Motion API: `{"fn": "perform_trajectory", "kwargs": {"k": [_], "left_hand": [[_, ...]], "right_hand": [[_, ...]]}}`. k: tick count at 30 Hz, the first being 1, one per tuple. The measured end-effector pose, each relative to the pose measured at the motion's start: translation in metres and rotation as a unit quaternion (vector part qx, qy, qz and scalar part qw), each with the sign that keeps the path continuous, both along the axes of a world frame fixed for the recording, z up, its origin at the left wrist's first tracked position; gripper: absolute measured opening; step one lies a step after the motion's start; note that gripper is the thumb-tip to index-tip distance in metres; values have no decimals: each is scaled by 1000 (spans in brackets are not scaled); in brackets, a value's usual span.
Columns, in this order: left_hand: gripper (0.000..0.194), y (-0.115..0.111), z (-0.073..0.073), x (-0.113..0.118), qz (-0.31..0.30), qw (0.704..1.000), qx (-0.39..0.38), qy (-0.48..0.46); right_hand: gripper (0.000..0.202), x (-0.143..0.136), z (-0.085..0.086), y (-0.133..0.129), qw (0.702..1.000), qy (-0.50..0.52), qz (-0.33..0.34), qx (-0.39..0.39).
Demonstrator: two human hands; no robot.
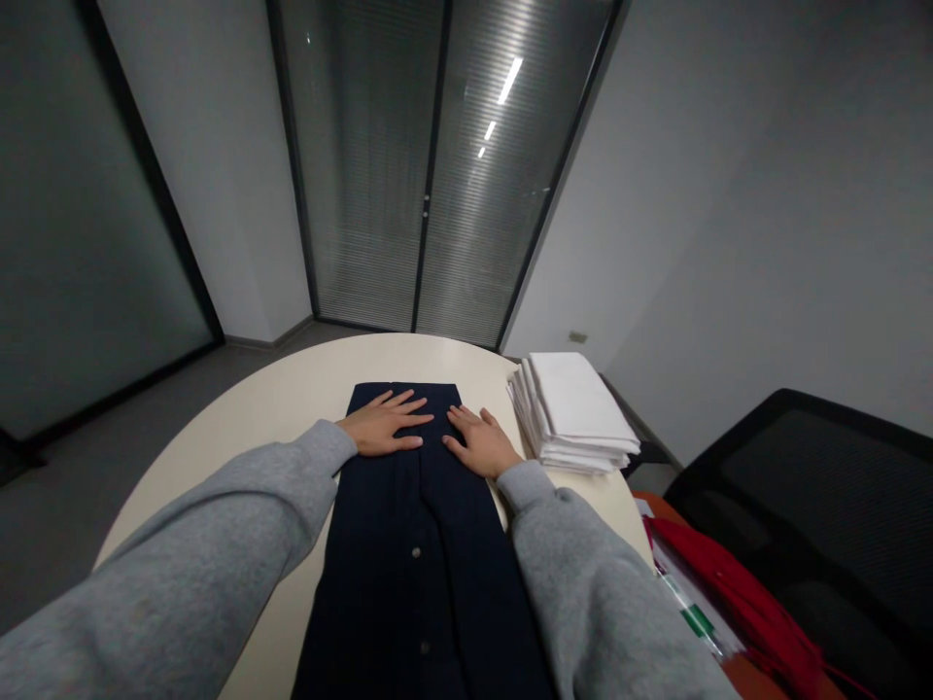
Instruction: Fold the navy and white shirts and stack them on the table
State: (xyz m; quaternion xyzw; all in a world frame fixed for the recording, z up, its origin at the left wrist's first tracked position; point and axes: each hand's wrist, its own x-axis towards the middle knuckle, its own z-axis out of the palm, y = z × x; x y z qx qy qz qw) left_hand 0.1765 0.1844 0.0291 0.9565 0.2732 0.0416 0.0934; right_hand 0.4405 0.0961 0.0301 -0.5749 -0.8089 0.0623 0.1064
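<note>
A dark navy buttoned garment, which looks like a shirt (394,525), lies lengthwise on the round table, folded into a long strip. Small pale buttons run down its middle, and its near end runs out of the bottom of the view. My left hand (386,425) rests flat on the far part of the cloth, fingers spread and pointing right. On the right edge of the same part lies my right hand (481,442), palm down with fingers stretched out. Neither hand grips the fabric.
A stack of folded white cloths (575,408) sits at the table's right edge. The cream round table (284,399) carries everything. To the right stands a black mesh chair (794,486), with a red item (736,583) and a clear plastic package (689,603) beside it. Glass doors (430,194) close off the back.
</note>
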Motion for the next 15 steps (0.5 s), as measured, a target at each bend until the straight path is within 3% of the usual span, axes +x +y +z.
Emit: {"fn": "perform_trajectory", "kwargs": {"k": [9, 12, 15], "left_hand": [[64, -7, 10, -5, 1, 1000, -6, 6], [57, -26, 28, -10, 6, 999, 39, -35], [46, -81, 46, -35, -28, 990, 61, -123]], "right_hand": [[59, -5, 7, -9, 1000, 21, -3, -12], [55, -3, 20, -45, 999, 43, 18, 1], [46, 11, 29, -114, 989, 115, 80, 53]]}}
